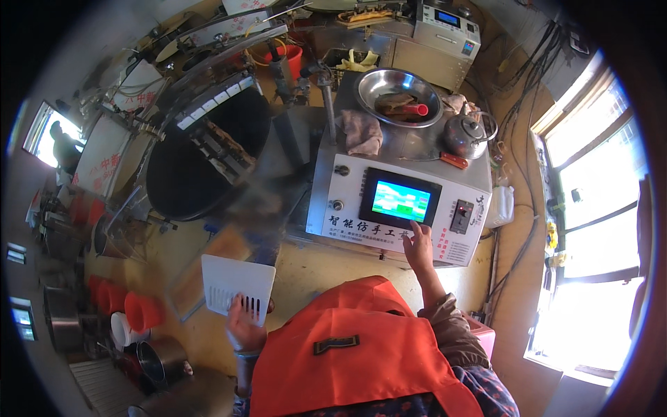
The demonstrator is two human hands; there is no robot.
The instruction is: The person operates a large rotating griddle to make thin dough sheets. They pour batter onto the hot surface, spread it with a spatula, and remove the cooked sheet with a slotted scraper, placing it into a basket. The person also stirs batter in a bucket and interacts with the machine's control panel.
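My left hand (244, 328) grips a flat white slotted plastic board (236, 276) by its slotted lower part, in front of my red apron (347, 333). Reaching forward, my right hand (418, 250) holds nothing. Its index finger is stretched out at the lower right edge of a lit touchscreen (403, 200), while its other fingers look curled. Whether the fingertip presses the screen, I cannot tell. The screen sits in the white front panel (347, 184) of a metal machine, with knobs to its left and a switch box (461, 216) to its right.
On the machine stand a steel basin (366, 94) holding a red-handled tool, a cloth (362, 132) and a metal kettle (464, 135). A large dark pan (174, 170) with a mechanical arm lies at left. Red buckets (142, 311) and a steel pot (161, 360) stand lower left.
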